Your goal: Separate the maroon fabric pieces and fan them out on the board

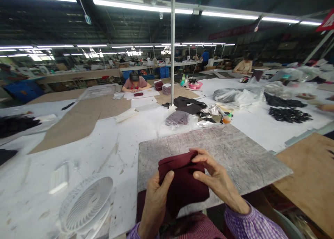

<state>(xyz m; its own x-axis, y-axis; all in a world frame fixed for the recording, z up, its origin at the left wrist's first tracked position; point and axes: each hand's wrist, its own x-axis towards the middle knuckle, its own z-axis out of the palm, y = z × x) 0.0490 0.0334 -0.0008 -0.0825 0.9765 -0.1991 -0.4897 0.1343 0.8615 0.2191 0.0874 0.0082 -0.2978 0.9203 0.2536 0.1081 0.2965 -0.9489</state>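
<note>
Folded maroon fabric (184,183) is held up in front of me, over the near edge of a grey mottled board (221,152). My left hand (156,197) grips its left side, thumb on the front and the other fingers hidden behind. At the upper right corner is my right hand (212,176), fingers curled over the top edge and thumb against the front face. Several layers show along the top fold. More maroon cloth (141,202) lies at the board's left edge, partly behind my left wrist.
A white fan (88,204) stands at the near left. Beyond the board are a plastic-wrapped bundle (179,118), black scraps (189,105), an orange bottle (227,118) and a metal pole (172,51). A person (135,82) works across the table. Black pieces (289,115) lie right.
</note>
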